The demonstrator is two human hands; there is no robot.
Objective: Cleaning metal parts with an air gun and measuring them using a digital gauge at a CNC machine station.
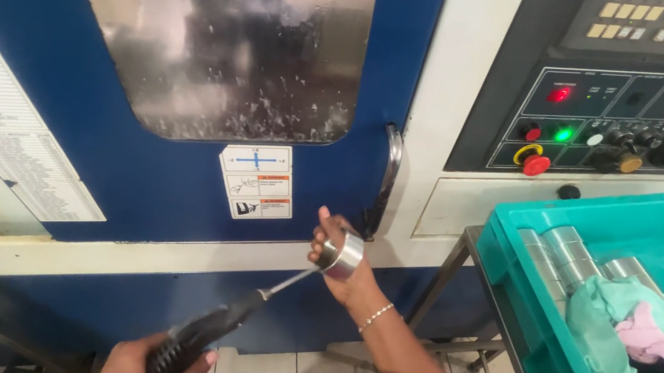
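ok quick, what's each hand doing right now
Left hand: closed on the black handle of a tool whose tip points into the ring.
Right hand: closed on a shiny metal ring.

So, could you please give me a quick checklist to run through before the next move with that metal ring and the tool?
1. Right hand grips the metal ring: ok.
2. Left hand holds the tool's black handle: ok.
3. Tool tip meets the ring: ok; whether it is seated inside, cannot tell.
4. Machine door shut, handle untouched: ok.
5. Teal bin on the cart beside the machine, holding metal cylinders and rags: ok.
6. Ring's surface finish: cannot tell.
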